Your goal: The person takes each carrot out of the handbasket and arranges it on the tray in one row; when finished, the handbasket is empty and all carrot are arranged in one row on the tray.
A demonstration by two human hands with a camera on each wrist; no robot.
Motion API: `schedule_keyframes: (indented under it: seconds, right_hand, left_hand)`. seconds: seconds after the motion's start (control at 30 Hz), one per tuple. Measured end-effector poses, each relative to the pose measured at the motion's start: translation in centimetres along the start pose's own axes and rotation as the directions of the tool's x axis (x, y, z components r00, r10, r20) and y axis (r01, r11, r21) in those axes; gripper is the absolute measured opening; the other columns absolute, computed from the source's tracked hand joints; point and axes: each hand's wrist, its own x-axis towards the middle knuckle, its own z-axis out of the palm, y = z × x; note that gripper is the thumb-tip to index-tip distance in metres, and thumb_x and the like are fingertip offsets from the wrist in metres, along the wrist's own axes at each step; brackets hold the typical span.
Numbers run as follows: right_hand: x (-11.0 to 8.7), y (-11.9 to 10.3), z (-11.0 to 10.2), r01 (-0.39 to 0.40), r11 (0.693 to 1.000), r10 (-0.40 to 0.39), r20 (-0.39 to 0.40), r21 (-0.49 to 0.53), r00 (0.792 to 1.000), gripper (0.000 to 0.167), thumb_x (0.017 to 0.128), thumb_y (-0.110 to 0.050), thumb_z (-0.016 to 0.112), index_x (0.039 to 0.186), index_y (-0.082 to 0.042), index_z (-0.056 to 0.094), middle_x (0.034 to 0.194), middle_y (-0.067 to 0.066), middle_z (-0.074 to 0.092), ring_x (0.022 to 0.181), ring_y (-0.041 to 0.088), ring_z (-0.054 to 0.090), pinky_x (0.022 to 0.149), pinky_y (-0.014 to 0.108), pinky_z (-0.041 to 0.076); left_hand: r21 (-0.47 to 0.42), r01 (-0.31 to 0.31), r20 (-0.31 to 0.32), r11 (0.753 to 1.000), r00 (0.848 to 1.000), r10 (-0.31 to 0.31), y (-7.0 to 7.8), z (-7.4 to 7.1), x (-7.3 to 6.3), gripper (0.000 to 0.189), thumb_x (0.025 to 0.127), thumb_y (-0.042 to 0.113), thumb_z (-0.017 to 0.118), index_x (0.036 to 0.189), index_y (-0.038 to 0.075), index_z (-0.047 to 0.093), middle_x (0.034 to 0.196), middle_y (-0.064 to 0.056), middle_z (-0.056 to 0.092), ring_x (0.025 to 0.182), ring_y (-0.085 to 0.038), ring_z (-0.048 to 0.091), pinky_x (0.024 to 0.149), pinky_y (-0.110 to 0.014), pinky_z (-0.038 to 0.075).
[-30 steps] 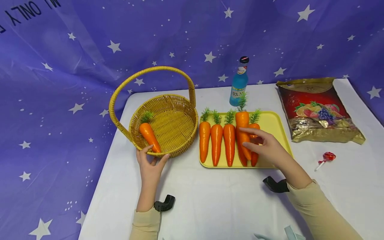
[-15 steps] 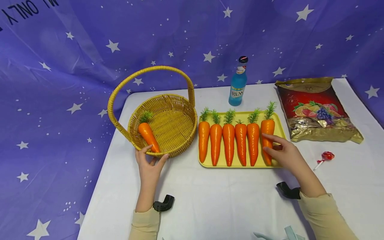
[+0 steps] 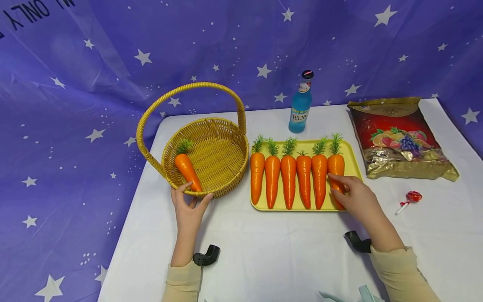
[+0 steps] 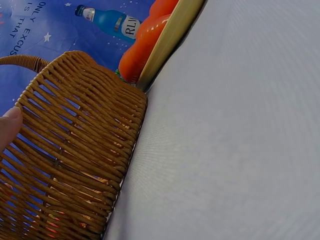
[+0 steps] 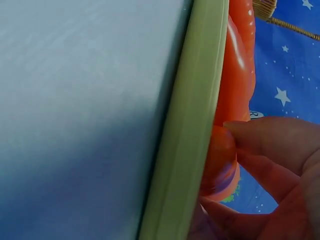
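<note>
At the near rim of the yellow wicker basket (image 3: 226, 184), my left hand (image 3: 190, 212) holds the edge with thumb and fingers spread. In the left wrist view a fingertip (image 4: 11, 125) lies against the woven wall. One orange carrot with a green top (image 3: 187, 170) leans inside the basket. My right hand (image 3: 360, 199) grips the rightmost carrot (image 3: 336, 165) near its lower part, thumb and fingers on either side. That carrot lies on the yellow tray (image 3: 351, 161), beside a row of several more carrots (image 3: 288, 180). The right wrist view shows the fingers around the carrot's tip (image 5: 220, 160).
A blue bottle (image 3: 300, 105) stands behind the tray. To the right lie a red and gold bag (image 3: 400, 140) and a red lollipop (image 3: 409, 201). A pale blue object (image 3: 366, 293) shows at the bottom edge. Starry purple cloth hangs behind the white table.
My right hand has carried a carrot rightward from above the row and set it at the tray's right end, then slid slightly lower along it. My left hand stays at the basket.
</note>
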Motion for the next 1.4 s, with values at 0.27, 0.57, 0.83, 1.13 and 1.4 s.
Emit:
schedule_keyframes:
  seconds: [0.27, 0.57, 0.83, 1.13, 1.4]
  right_hand:
    - [0.2, -0.2, -0.2, 0.0, 0.999, 0.002, 0.03, -0.036, 1.0, 0.049, 0.091, -0.02, 0.065, 0.136, -0.005, 0.054, 0.125, 0.031, 0.053, 0.105, 0.043, 0.051, 0.084, 0.061, 0.042]
    - [0.0, -1.1, -1.8, -0.014, 0.999, 0.014, -0.006, -0.04, 1.0, 0.048, 0.093, -0.024, 0.063, 0.137, -0.005, 0.053, 0.134, 0.033, 0.045, 0.113, 0.051, 0.047, 0.086, 0.066, 0.041]
    - [1.9, -6.1, -1.1, 0.212, 0.941, -0.202, -0.065, 0.262, 0.977, 0.041, 0.093, -0.015, 0.066, 0.133, -0.009, 0.058, 0.137, 0.017, 0.05, 0.116, 0.04, 0.051, 0.09, 0.055, 0.048]
    - [5.7, -14.7, 2.0, 0.269, 0.848, -0.361, 0.126, 0.457, 0.924, 0.044, 0.093, -0.023, 0.067, 0.136, -0.024, 0.057, 0.14, 0.0, 0.049, 0.118, 0.028, 0.053, 0.089, 0.044, 0.051]
    - [9.3, -21.2, 6.6, 0.274, 0.747, -0.493, 0.227, 0.606, 0.84, 0.042, 0.093, -0.023, 0.066, 0.134, -0.023, 0.058, 0.135, 0.0, 0.054, 0.108, 0.02, 0.06, 0.082, 0.034, 0.054]
  left_hand:
    - [-0.005, -0.006, -0.002, 1.0, 1.0, 0.006, -0.1, 0.0, 0.0, 0.063, 0.081, 0.008, 0.078, 0.13, -0.006, 0.041, 0.157, -0.019, -0.011, 0.142, -0.04, 0.01, 0.101, -0.053, 0.038]
    - [0.0, 0.055, 0.01, 0.998, 0.998, -0.055, 0.1, 0.1, -0.1, 0.064, 0.083, 0.012, 0.078, 0.133, -0.001, 0.04, 0.157, -0.016, -0.015, 0.143, -0.031, 0.009, 0.105, -0.049, 0.036]
    - [-0.016, 0.053, -0.005, 0.998, 0.999, -0.053, -3.1, -0.2, 0.8, 0.067, 0.08, 0.018, 0.08, 0.133, 0.007, 0.042, 0.157, -0.006, -0.017, 0.143, -0.025, 0.011, 0.105, -0.045, 0.037]
    - [-0.016, 0.013, -0.019, 1.0, 1.0, -0.013, -3.3, -0.2, 0.7, 0.067, 0.079, 0.022, 0.082, 0.131, 0.006, 0.044, 0.158, -0.01, -0.016, 0.142, -0.029, 0.012, 0.103, -0.048, 0.038]
    - [-0.011, 0.009, -0.014, 1.0, 1.0, -0.009, -3.0, -0.2, 0.9, 0.067, 0.079, 0.019, 0.082, 0.132, 0.005, 0.044, 0.158, -0.008, -0.015, 0.144, -0.028, 0.008, 0.103, -0.049, 0.039]
